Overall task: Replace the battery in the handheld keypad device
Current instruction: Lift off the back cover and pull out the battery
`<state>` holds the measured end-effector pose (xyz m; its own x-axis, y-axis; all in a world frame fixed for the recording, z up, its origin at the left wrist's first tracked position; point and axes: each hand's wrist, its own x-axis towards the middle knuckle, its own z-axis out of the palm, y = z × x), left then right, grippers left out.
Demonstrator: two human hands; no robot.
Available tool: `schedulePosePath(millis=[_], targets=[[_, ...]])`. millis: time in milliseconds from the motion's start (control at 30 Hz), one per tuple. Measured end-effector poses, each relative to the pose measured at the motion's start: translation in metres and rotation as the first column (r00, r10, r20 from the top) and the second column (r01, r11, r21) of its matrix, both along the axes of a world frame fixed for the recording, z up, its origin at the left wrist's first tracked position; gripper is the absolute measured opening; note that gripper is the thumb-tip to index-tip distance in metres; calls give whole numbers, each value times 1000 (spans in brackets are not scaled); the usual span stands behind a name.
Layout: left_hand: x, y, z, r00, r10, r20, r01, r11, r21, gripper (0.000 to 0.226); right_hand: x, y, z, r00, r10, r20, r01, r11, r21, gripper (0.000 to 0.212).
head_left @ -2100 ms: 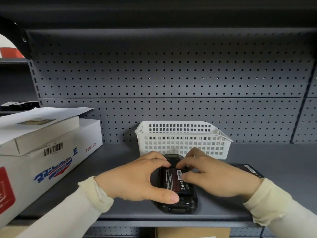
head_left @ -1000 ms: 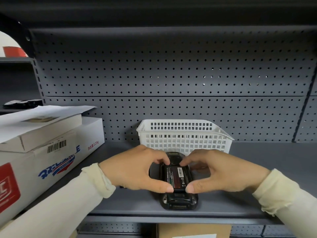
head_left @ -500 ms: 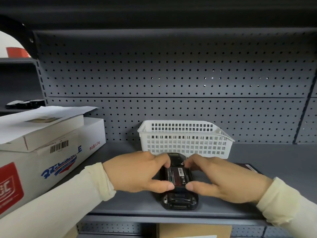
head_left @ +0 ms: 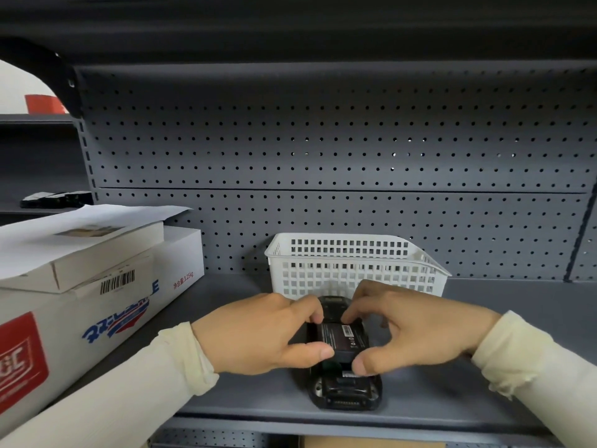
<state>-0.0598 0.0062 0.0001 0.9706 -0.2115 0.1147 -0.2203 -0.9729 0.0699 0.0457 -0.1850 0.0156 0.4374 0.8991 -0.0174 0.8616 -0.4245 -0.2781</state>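
Note:
The black handheld device [head_left: 344,391] lies back side up on the grey shelf [head_left: 500,402], just in front of the basket. A black battery [head_left: 342,339] with a white label sits in its open back. My left hand [head_left: 258,334] grips the battery's left side, thumb at its near corner and fingertips at its far end. My right hand [head_left: 413,331] grips the right side the same way. The keypad face is hidden underneath.
A white slotted plastic basket [head_left: 352,263] stands right behind the device against the pegboard wall [head_left: 323,140]. Stacked white cardboard boxes [head_left: 80,302] with a barcode label fill the shelf's left side. The shelf's front edge runs just below the device.
Both hands have stayed on the battery, shifting their fingertips along its ends. The dark object beside my right wrist, seen half a second ago, is now covered.

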Motion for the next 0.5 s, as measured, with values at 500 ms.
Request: schedulePosePath(millis=[500], targets=[[4,0,3,999,-45,5,44,961,-271,52,0,6,5,990,-72,-124,72,997,-8,66]])
